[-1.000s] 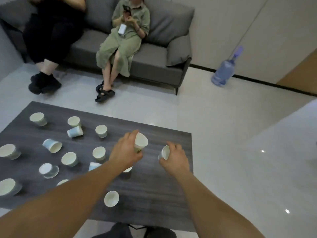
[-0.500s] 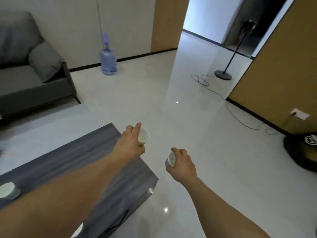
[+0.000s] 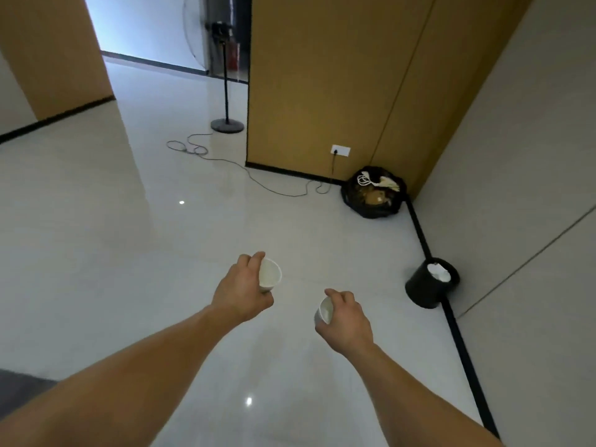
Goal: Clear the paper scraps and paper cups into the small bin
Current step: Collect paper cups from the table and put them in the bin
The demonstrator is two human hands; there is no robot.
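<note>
My left hand (image 3: 240, 293) grips a white paper cup (image 3: 270, 275), its mouth turned to the right. My right hand (image 3: 346, 319) grips a second white paper cup (image 3: 324, 312), its mouth turned to the left. Both hands are held out over the pale floor. The small black bin (image 3: 422, 287) stands against the right wall, to the right of my right hand and a little farther off. White paper shows inside its top. The table with the other cups is out of view.
A full black rubbish bag (image 3: 374, 198) sits in the corner beyond the bin. A cable (image 3: 258, 180) runs across the floor from a wall socket (image 3: 340, 151) to a fan stand (image 3: 227, 124). A dark table corner (image 3: 19, 382) shows at the lower left.
The view has swung right, from the table and sofa to the corner with the bin. Both hands still hold their cups and are now over open floor.
</note>
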